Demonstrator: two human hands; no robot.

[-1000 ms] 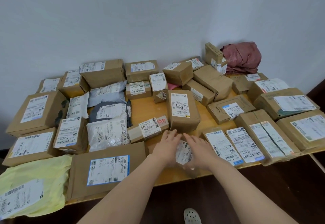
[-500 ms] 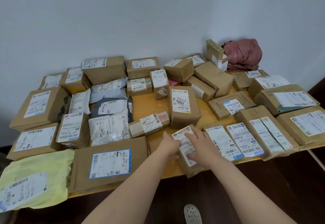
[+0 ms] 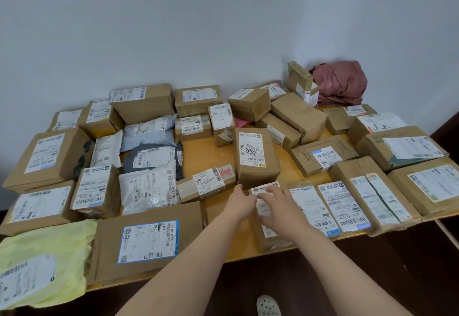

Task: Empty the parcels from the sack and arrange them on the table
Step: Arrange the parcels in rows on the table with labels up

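A small brown parcel (image 3: 269, 231) with a white label lies lengthwise at the wooden table's (image 3: 211, 156) front edge. My left hand (image 3: 242, 201) grips its far left corner. My right hand (image 3: 280, 204) lies over its top with the fingers spread on the label. The parcel's far end sits just below the upright box marked 2004 (image 3: 253, 156). The crumpled pink sack (image 3: 340, 82) rests at the back right corner against the wall.
Several boxes and mailer bags cover the table. A narrow box (image 3: 206, 184) lies left of my hands and flat labelled parcels (image 3: 310, 206) lie right. A large flat carton (image 3: 146, 241) and a yellow bag (image 3: 44, 258) fill the front left. A shoe (image 3: 268, 304) shows on the dark floor.
The small parcel went from held upright between my hands to lying flat on the table, then slid farther in toward the 2004 box. Both hands moved forward with it.
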